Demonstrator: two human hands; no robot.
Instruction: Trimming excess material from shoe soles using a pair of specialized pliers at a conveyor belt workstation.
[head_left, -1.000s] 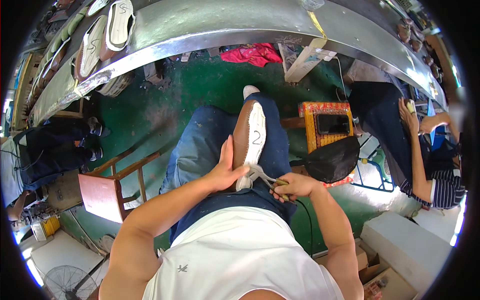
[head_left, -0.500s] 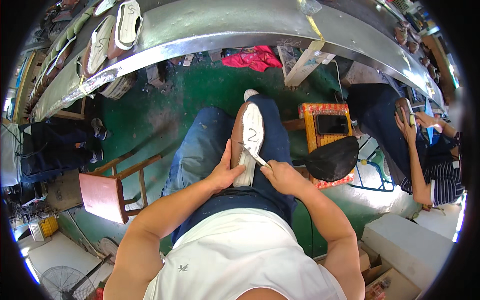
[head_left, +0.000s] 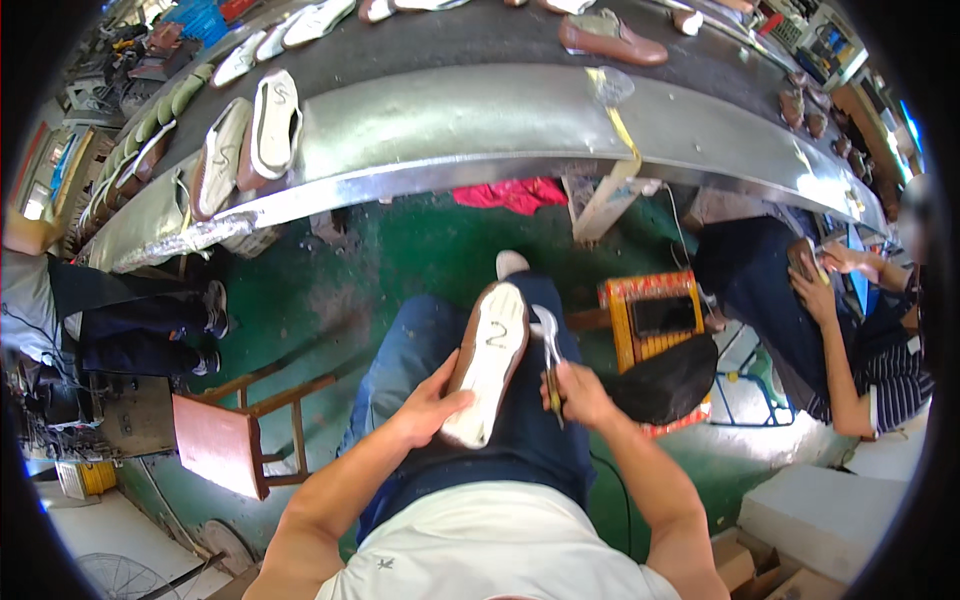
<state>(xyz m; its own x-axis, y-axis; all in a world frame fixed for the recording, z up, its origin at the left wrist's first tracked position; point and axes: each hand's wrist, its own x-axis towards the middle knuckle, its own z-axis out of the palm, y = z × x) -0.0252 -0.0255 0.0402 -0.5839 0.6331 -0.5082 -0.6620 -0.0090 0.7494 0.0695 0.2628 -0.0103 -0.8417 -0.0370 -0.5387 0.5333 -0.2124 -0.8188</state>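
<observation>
A brown shoe upper (head_left: 491,360) lies sole side up along my lap, its pale bottom facing me with a dark mark drawn on it. My left hand (head_left: 437,407) holds it by its near left side, thumb over the pale bottom. Just right of the shoe, my right hand (head_left: 579,393) grips metal pincers (head_left: 549,345) with a curved silver head, which points away from me. The pincers are apart from the shoe's bottom, and their handles are partly hidden by my fingers.
A metal-edged workbench (head_left: 420,115) curves ahead, carrying several shoes (head_left: 273,125). At left stands a wooden stool (head_left: 222,430). To the right are an orange woven seat (head_left: 622,335) with a phone and a black pad (head_left: 668,385). A co-worker (head_left: 850,330) sits at far right holding a shoe.
The pincers have come off the shoe's bottom and swung upright to its right. The shoe has tilted slightly right, still in my left hand. The view has shifted up, showing more bench.
</observation>
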